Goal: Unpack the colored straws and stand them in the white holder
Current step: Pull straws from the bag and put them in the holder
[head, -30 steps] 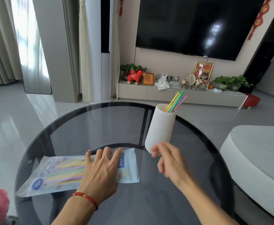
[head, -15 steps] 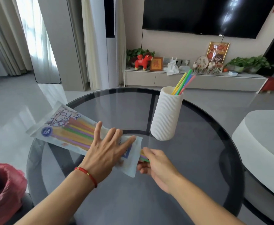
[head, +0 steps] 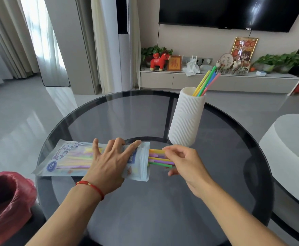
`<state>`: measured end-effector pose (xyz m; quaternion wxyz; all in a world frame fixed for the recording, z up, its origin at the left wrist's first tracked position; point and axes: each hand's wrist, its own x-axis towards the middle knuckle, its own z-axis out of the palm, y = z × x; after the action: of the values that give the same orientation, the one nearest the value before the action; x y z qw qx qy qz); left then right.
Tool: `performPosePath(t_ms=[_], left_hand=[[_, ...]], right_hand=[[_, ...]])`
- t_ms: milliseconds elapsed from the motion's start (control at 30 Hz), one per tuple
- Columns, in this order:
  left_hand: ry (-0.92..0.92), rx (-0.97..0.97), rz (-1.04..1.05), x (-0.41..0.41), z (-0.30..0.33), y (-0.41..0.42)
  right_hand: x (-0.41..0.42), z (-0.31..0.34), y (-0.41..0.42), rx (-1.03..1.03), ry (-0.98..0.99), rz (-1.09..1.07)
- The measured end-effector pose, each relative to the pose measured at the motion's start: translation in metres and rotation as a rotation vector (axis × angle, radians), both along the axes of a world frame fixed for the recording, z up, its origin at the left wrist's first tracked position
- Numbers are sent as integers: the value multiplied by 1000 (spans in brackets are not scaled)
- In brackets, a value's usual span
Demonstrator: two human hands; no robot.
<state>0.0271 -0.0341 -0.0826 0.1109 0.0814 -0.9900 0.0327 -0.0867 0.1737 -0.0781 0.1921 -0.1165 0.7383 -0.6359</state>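
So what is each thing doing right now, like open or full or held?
Straw packet: flat on the table, open at its right end.
Left hand: presses the packet down, fingers spread.
Right hand: pinches the straws.
Pulled straws: sticking partly out of the packet.
White holder: upright, several straws leaning inside.
Red bin bag: open.

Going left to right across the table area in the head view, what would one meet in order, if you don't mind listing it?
Red bin bag → straw packet → left hand pressing the packet → pulled-out straws → right hand pinching them → white holder with straws standing in it.
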Motion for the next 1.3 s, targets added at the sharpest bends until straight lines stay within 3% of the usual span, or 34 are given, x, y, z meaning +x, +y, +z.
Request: performPosePath(t_ms=[100,300,533,667,900,1000,1100,1200,1300], left_hand=[[-7,-8,3,-1,-2,6],[-52,26,44,1,-1,3],[-80,205,-61,5,10,10],[100,370,-134,-5,12,39],[118,254,-7,-14,-5,40],[73,186,22,-16,-7,40],[56,142,46,-16,-6,42],[50,150,71,-15,-3,44],[31,139,38,-13,-2,50]], right_hand=[[8,-6,-6,-71,-56,22],[-10,2,5,46,265,-117],[-26,13,36,-34,189,-95],[-21,18,32,-38,198,-13],[-26,39,54,-212,89,-86],[-24,41,51,-324,-49,-131],[-13,40,40,-467,-238,-41],[4,30,24,-401,-250,93],[21,15,0,-302,-168,88]])
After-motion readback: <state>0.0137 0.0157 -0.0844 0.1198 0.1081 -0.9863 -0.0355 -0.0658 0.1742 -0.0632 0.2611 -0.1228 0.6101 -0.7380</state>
